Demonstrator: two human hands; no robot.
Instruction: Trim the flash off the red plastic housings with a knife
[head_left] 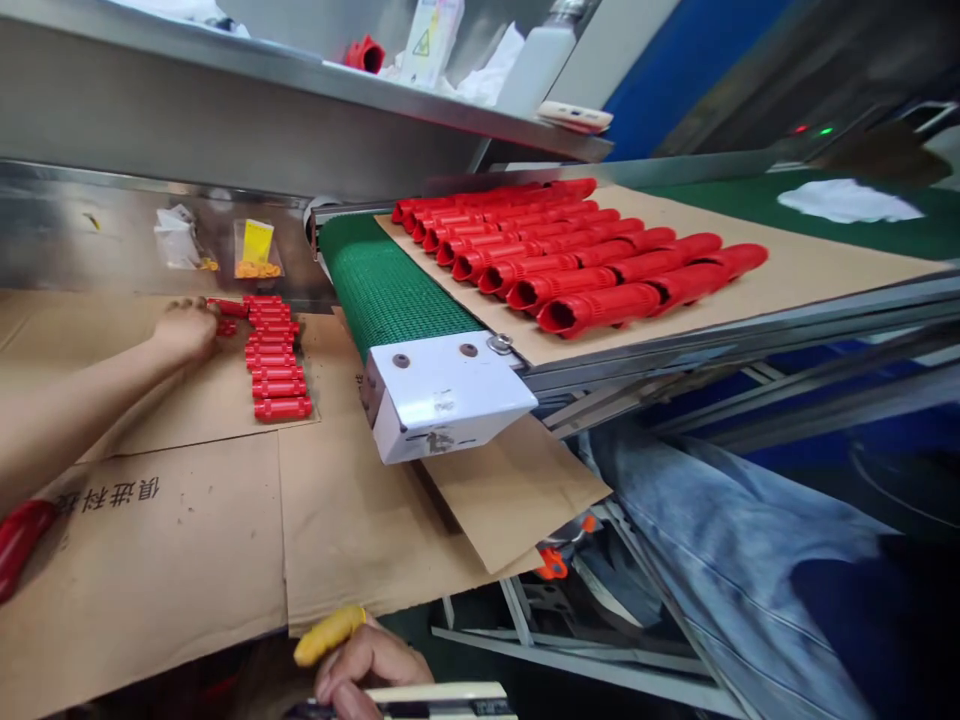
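A green conveyor belt (390,285) bearing a cardboard sheet (825,270) with rows of large red tubes (600,308) adjoins the cardboard-covered tabletop (187,560). The right hand (375,655), one finger covered in yellow, is curled around a pale bar-like object (442,692) at the bottom edge. The left hand (187,328) has its fingers by the far end of a column of small red cylinders (281,388) lying on the tabletop; whether they grip one, I cannot tell.
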